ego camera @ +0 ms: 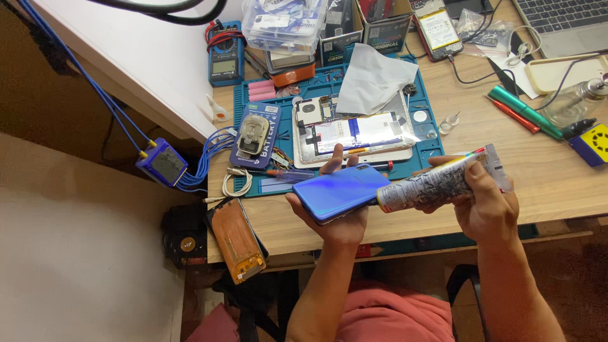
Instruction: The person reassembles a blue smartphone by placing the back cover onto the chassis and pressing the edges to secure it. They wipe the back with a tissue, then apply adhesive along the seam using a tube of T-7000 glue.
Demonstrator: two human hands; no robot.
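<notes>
My left hand (339,218) holds a glossy blue phone back cover (335,191) flat, above the front edge of the wooden desk. My right hand (484,202) grips a printed squeeze tube (443,182), and the tube's tip touches the cover's right edge. Behind them, an opened phone (354,133) with its insides showing lies on a teal work mat (244,104). A crumpled white sheet (373,79) rests over the opened phone's top.
A battery pack (255,136), pink cells (261,90) and a multimeter (225,60) sit at the mat's left. A phone screen panel (237,240) hangs over the desk's front edge. A blue cable box (162,163) hangs left. Pens (522,111), a laptop (567,25) and a yellow-and-blue box (592,144) lie right.
</notes>
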